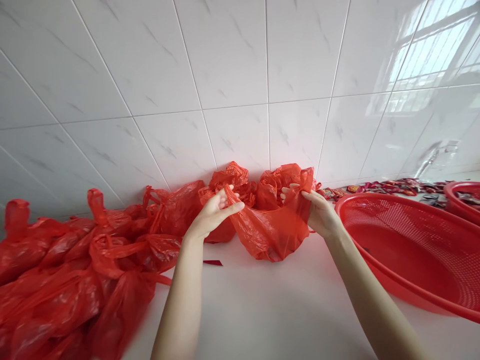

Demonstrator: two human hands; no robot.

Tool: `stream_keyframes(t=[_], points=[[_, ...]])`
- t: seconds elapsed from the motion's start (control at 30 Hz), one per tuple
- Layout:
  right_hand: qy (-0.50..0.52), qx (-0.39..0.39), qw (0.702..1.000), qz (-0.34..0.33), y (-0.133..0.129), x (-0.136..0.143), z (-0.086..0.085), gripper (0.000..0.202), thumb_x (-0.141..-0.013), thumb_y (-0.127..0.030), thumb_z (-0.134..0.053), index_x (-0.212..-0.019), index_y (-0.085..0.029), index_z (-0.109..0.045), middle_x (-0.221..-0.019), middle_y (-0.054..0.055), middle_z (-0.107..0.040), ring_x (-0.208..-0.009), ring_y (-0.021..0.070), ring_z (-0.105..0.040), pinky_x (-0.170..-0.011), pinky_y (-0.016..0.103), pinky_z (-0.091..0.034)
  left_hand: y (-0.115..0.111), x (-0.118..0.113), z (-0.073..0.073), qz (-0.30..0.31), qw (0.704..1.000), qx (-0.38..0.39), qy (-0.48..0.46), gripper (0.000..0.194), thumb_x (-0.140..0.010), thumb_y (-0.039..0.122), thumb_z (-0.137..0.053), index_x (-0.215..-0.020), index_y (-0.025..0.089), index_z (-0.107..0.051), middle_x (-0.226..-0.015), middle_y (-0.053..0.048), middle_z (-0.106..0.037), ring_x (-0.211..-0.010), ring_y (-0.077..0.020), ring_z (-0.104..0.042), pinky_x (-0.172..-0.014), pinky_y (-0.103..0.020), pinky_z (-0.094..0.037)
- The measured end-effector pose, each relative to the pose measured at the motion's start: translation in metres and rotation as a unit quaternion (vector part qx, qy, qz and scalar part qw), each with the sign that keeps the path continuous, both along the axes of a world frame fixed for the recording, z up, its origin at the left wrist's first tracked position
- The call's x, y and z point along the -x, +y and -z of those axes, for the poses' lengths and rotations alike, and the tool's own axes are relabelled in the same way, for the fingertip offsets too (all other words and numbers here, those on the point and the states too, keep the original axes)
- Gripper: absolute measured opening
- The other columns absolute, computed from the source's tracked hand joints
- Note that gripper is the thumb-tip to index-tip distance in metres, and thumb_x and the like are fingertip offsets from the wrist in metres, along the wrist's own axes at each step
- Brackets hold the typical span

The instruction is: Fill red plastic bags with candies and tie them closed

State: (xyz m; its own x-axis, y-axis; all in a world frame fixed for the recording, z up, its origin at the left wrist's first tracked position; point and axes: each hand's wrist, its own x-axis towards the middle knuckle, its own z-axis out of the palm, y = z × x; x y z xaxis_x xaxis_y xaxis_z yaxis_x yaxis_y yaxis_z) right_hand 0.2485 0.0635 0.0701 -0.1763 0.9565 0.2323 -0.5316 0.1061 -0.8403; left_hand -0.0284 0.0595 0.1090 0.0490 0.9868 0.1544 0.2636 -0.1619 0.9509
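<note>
Between my two hands a thin red plastic bag is stretched, its lower part sagging just above the white surface. My left hand pinches one side of its rim between thumb and fingers. On the other side, my right hand grips the bag near a handle, thumb outside and the fingers partly behind the film. What the bag contains, if anything, I cannot make out. Right behind it, crumpled red bags lie against the tiled wall.
Filled, knotted red bags are heaped along the left. A large red perforated basket stands at the right, with a second red basket behind it. Small wrapped packets are scattered along the wall. A dark red scrap lies on the white tabletop.
</note>
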Motion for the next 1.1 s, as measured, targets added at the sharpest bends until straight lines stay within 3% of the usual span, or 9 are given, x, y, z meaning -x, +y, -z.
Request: stream_keyframes(t=[0.2, 0.37, 0.53, 0.67, 0.8, 0.93, 1.1], points=[[0.008, 0.016, 1.0, 0.017, 0.0, -0.004, -0.004, 0.025, -0.075, -0.036, -0.076, -0.099, -0.026, -0.078, -0.115, 0.007, -0.078, -0.121, 0.0334, -0.066, -0.101, 0.05, -0.053, 0.004, -0.004, 0.0, 0.061, 0.998, -0.023, 0.008, 0.043, -0.065, 0.038, -0.088, -0.104, 0.021, -0.078, -0.113, -0.012, -0.077, -0.112, -0.0328, -0.07, -0.102, -0.047, -0.052], [-0.01, -0.002, 0.998, 0.066, 0.002, -0.011, -0.005, 0.023, -0.075, -0.033, -0.077, -0.096, -0.026, -0.078, -0.113, 0.006, -0.079, -0.116, 0.031, -0.068, -0.1, 0.047, -0.053, 0.002, -0.002, -0.008, 0.0, 0.987, -0.118, -0.106, 0.029, -0.057, 0.03, -0.089, -0.082, 0.018, -0.079, -0.104, -0.011, -0.078, -0.102, -0.0293, -0.071, -0.094, -0.043, -0.056], [-0.05, -0.007, 0.994, 0.099, 0.006, -0.015, 0.001, 0.022, -0.067, -0.025, -0.082, -0.089, -0.025, -0.079, -0.094, 0.004, -0.079, -0.097, 0.0254, -0.071, -0.094, 0.043, -0.054, 0.0, -0.006, -0.012, -0.052, 0.967, -0.151, -0.197, 0.029, -0.049, 0.018, -0.085, -0.076, 0.019, -0.077, -0.083, -0.003, -0.077, -0.089, -0.0228, -0.071, -0.089, -0.038, -0.056], [-0.06, 0.012, 0.99, 0.124, 0.007, -0.015, 0.003, 0.03, -0.054, -0.017, -0.085, -0.082, -0.024, -0.079, -0.085, 0.002, -0.078, -0.088, 0.0232, -0.07, -0.087, 0.039, -0.055, 0.003, -0.005, -0.011, -0.064, 0.963, -0.154, -0.214, 0.028, -0.045, 0.013, -0.081, -0.072, 0.02, -0.075, -0.079, -0.001, -0.075, -0.082, -0.019, -0.069, -0.082, -0.033, -0.055], [-0.068, 0.016, 0.987, 0.142, 0.003, -0.018, -0.001, 0.026, -0.052, -0.017, -0.085, -0.075, -0.024, -0.076, -0.072, -0.001, -0.073, -0.073, 0.0189, -0.064, -0.075, 0.036, -0.053, 0.006, -0.002, -0.01, -0.084, 0.963, -0.153, -0.208, 0.026, -0.044, 0.014, -0.08, -0.069, 0.02, -0.074, -0.078, -0.001, -0.075, -0.08, -0.0187, -0.067, -0.081, -0.032, -0.054], [-0.087, -0.001, 0.985, 0.149, 0.0, -0.021, -0.003, 0.025, -0.058, -0.023, -0.086, -0.08, -0.025, -0.076, -0.078, 0.0, -0.075, -0.077, 0.0198, -0.066, -0.078, 0.036, -0.053, 0.007, -0.001, -0.01, -0.094, 0.965, -0.151, -0.195, 0.025, -0.044, 0.018, -0.079, -0.069, 0.021, -0.074, -0.08, -0.001, -0.075, -0.083, -0.0212, -0.068, -0.082, -0.034, -0.055], [-0.114, -0.019, 0.981, 0.155, 0.002, -0.019, 0.0, 0.023, -0.058, -0.021, -0.083, -0.079, -0.023, -0.075, -0.084, 0.002, -0.076, -0.082, 0.0219, -0.068, -0.084, 0.04, -0.053, 0.003, 0.003, -0.008, -0.032, 0.986, -0.106, -0.125, 0.038, -0.052, 0.022, -0.084, -0.089, 0.019, -0.078, -0.1, -0.008, -0.077, -0.103, -0.027, -0.069, -0.095, -0.041, -0.053]])
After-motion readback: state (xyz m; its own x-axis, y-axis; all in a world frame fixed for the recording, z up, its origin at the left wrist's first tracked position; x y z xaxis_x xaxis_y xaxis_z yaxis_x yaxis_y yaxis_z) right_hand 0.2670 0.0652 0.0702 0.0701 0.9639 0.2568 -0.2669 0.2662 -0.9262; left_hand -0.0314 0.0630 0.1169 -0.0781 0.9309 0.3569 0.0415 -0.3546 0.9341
